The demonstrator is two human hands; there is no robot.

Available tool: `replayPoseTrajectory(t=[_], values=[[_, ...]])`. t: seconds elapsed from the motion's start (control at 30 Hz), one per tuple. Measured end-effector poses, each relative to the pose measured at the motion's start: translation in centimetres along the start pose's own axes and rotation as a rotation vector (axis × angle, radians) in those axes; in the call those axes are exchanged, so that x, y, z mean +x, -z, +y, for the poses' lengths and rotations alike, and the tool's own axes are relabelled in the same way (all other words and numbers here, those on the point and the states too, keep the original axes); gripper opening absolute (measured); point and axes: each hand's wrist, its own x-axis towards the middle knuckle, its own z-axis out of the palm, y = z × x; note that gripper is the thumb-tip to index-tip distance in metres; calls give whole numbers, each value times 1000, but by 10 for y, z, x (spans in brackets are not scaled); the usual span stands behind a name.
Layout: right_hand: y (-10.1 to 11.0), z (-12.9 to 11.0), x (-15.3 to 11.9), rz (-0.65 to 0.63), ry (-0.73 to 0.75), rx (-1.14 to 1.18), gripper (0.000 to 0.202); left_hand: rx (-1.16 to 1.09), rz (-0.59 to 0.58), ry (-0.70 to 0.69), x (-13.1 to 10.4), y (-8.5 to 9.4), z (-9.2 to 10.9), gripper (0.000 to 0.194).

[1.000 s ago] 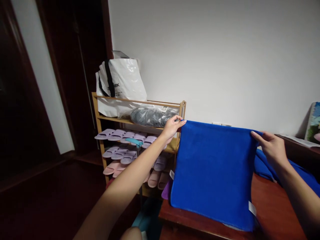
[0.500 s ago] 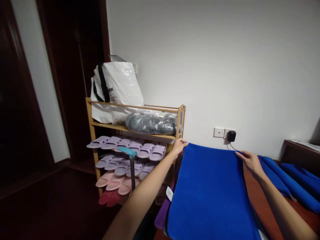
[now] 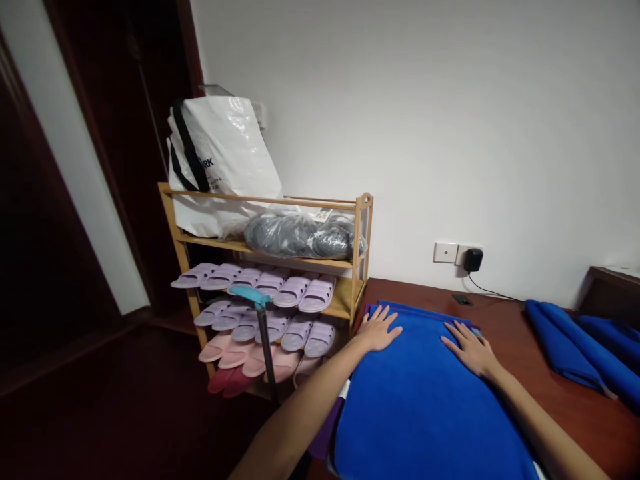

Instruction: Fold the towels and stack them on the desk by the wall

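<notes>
The step in hand looks like the smoothing of a blue towel [image 3: 425, 407] that lies flat on the dark wooden tabletop [image 3: 520, 347]. Both hands rest on the far part of the cloth, palms down and fingers spread, pinching nothing. The left hand [image 3: 379, 329] is near the far left corner of the towel, and the right hand [image 3: 469, 347] is a little to the right of the middle of the far edge; they are apart from each other, with bare blue cloth between them.

The towel reaches from the hands toward the person and goes out of the view at the bottom, so its near edge I cannot see. Under its left side a purple cloth [image 3: 325, 433] shows, and possibly there are more layers below, but the view is too poor there to be sure. I judge that the next move calls for a flat, even stroke of the palms outward to the edges, light enough that the layer under it does not slide.

To the right on the tabletop more blue towels [image 3: 575, 340] lie, well apart from the hands. To the left stands a wooden rack [image 3: 363, 253] with slippers [image 3: 270, 293], just beside the tabletop
</notes>
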Motion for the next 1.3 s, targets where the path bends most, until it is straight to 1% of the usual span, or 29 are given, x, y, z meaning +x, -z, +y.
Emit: replayPoseTrajectory(t=[0.1, 0.2, 0.27, 0.37, 0.43, 0.5, 0.53, 0.57, 0.6, 0.67, 0.77, 0.83, 0.93, 1.0, 1.07, 1.17, 1.3], values=[[2, 7, 1, -13, -19, -48, 71, 57, 10, 48, -2, 0, -3, 72], [9, 6, -3, 18, -71, -93, 71, 110, 28, 75, -5, 4, 0, 71], [17, -3, -9, 67, -84, -133, 69, 152, 42, 82, -6, 10, 8, 67], [29, -28, -25, 130, 4, -185, 64, 203, 76, 33, -16, 21, 29, 60], [31, -48, -42, 137, 74, -190, 64, 207, 96, -44, -32, 22, 42, 60], [25, -65, -60, 103, 123, -171, 65, 176, 82, -152, -56, 16, 51, 60], [22, -71, -68, 78, 146, -156, 65, 139, 43, -243, -69, 11, 53, 60], [18, -74, -75, 56, 164, -141, 65, 117, 32, -295, -81, 6, 55, 60], [16, -76, -82, 39, 180, -127, 65, 109, 23, -301, -91, 2, 56, 59], [15, -75, -91, 25, 194, -104, 65, 107, 7, -268, -106, -1, 57, 58], [19, -67, -108, 8, 189, -81, 64, 109, -19, -210, -122, 4, 58, 56], [23, -61, -126, -8, 183, -73, 65, 97, -28, -221, -135, 8, 58, 57], [27, -56, -163, -21, 191, -72, 65, 67, -37, -281, -162, 12, 59, 59], [28, -54, -184, -6, 202, -76, 64, 51, -51, -304, -179, 12, 62, 60], [28, -54, -200, 16, 208, -78, 64, 40, -76, -308, -192, 13, 67, 62], [27, -55, -214, 36, 200, -82, 64, 29, -103, -307, -204, 15, 74, 63], [27, -59, -227, 38, 183, -91, 64, 17, -112, -319, -213, 18, 80, 62]])
